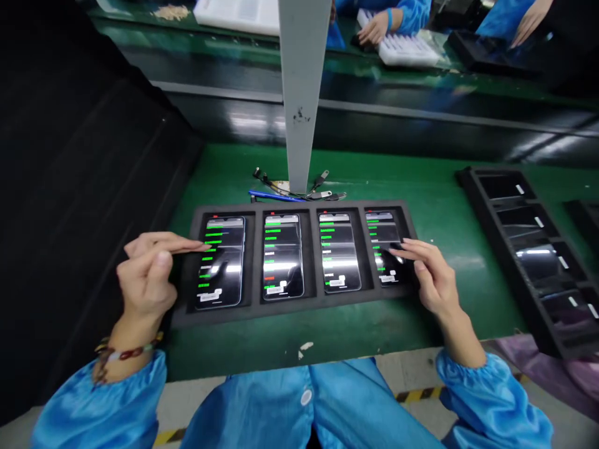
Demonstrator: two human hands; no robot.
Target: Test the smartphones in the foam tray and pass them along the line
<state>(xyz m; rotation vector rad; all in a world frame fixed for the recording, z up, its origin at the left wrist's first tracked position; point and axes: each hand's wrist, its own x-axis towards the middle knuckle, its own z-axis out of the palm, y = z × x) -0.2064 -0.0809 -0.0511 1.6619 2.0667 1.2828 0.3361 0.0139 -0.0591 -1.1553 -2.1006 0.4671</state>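
A dark foam tray [285, 310] holds several smartphones face up in its compartments, their lit black screens showing green, white and some red lines of text. My left hand [148, 271] points a stretched index finger at the leftmost phone [223, 255], its tip at the left part of the screen; the other fingers are partly curled and hold nothing. Over the rightmost phone [380, 234] reach the outstretched fingers of my right hand [435, 274], which is empty. Between them lie a second phone [283, 249] and a third phone [339, 249].
Behind the tray, cables [322, 181] and a blue pen-like stick [274, 196] lie by a grey post [302, 93]. At right, another black tray [508, 265] holds dark-screened phones. Across the bench, co-workers' hands [374, 28] are near a white tray [407, 53]. A black curtain [84, 156] hangs at left.
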